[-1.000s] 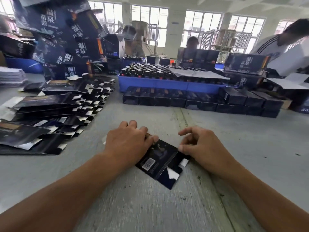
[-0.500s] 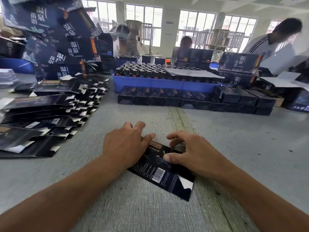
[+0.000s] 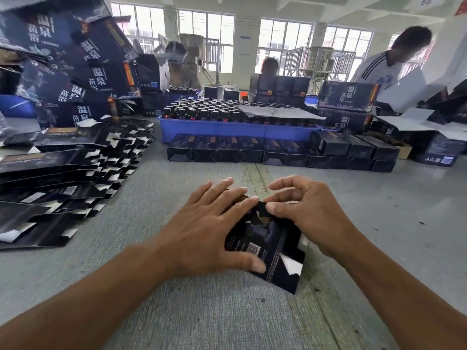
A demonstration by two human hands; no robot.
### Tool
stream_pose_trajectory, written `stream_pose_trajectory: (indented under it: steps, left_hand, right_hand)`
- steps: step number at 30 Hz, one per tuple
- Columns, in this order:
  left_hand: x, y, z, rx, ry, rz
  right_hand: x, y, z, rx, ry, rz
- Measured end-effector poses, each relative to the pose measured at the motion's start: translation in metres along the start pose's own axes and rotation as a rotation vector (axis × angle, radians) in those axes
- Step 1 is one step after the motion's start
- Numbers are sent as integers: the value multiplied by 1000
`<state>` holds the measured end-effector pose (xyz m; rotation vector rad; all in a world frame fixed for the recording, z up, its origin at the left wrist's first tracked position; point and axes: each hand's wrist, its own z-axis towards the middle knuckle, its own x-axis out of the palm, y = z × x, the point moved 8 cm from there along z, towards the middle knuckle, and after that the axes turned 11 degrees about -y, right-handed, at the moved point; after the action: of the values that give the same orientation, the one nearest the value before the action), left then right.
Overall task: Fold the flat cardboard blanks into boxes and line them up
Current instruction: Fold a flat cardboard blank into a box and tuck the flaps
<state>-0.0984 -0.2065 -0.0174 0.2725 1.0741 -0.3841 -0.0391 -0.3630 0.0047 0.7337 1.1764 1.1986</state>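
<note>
Both hands work one blank on the table.
Left hand presses it with straight fingers; right hand pinches its far edge. Light, thin, springy card, likely slippery: grip edges near creases.

The hands hide the cardboard blank's upper edge.

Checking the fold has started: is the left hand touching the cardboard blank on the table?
Touching. The head view shows the left hand lying over the cardboard blank, thumb pressed on its barcode panel, fingers spread across its far end.
</note>
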Motion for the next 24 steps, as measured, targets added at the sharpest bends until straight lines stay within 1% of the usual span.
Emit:
stream_pose_trajectory:
  steps: [3,6,10,13,16,20,24]
  left_hand:
    - [5,-10,0,55,18,-19]
    - [2,-11,-1,57,0,-35]
    - [-9,-7,1,16,-71,-8]
    - [-19,-1,1,-20,-168,64]
    - [-28,8,0,-53,-253,132]
    - [-37,24,-1,-153,-315,121]
    - [-45,29,-4,-200,-404,102]
  right_hand:
    - [5,-2,-1,42,57,107]
    - [8,-3,-1,72,63,201]
    - [7,-5,0,116,29,285]
    - [8,-7,1,182,10,373]
    - [4,-7,4,182,-37,369]
    - [-2,-8,5,161,-96,392]
    - [-2,-2,3,61,-65,277]
